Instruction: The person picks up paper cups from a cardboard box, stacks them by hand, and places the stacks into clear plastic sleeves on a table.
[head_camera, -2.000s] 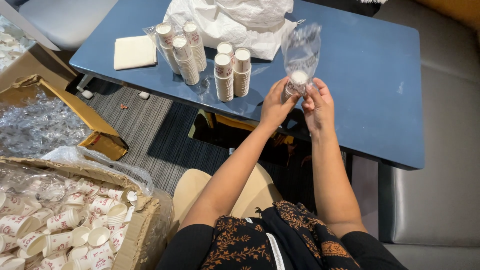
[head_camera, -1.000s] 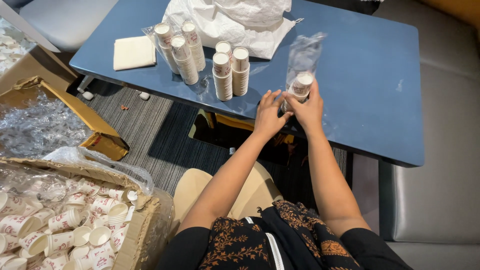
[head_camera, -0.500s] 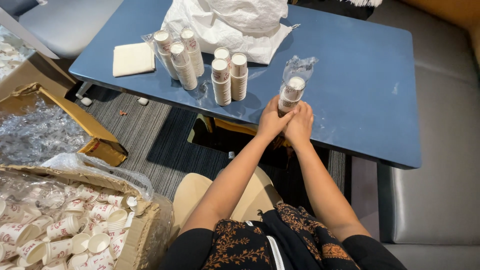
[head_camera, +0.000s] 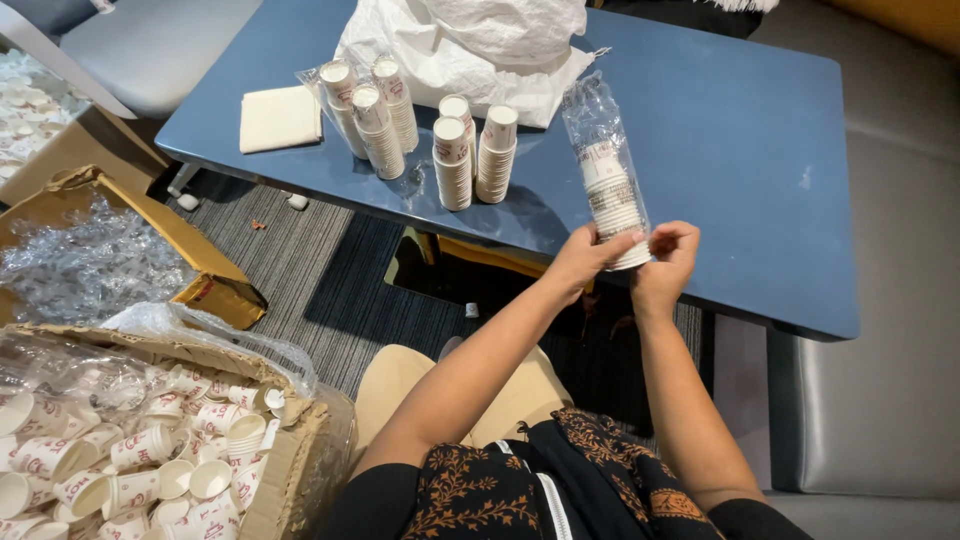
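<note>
My left hand (head_camera: 583, 257) and my right hand (head_camera: 668, 252) both grip the lower end of a stack of small paper cups in a clear plastic sleeve (head_camera: 610, 185). The stack stands nearly upright over the near edge of the blue table (head_camera: 740, 130); the sleeve's empty top sticks up above the cups. Further left on the table stand several more stacks of cups (head_camera: 455, 160), some wrapped in plastic (head_camera: 365, 115).
A white plastic bag (head_camera: 480, 45) and a cream folded cloth (head_camera: 280, 117) lie on the table. A cardboard box of loose cups (head_camera: 150, 450) sits at lower left, an open box with clear plastic (head_camera: 90, 260) beyond it. Grey seats (head_camera: 880, 380) flank the table.
The sleeved stack went down to the table edge with both hands closed under it, then came up again; now the hands hold its base and the stack stands taller.
</note>
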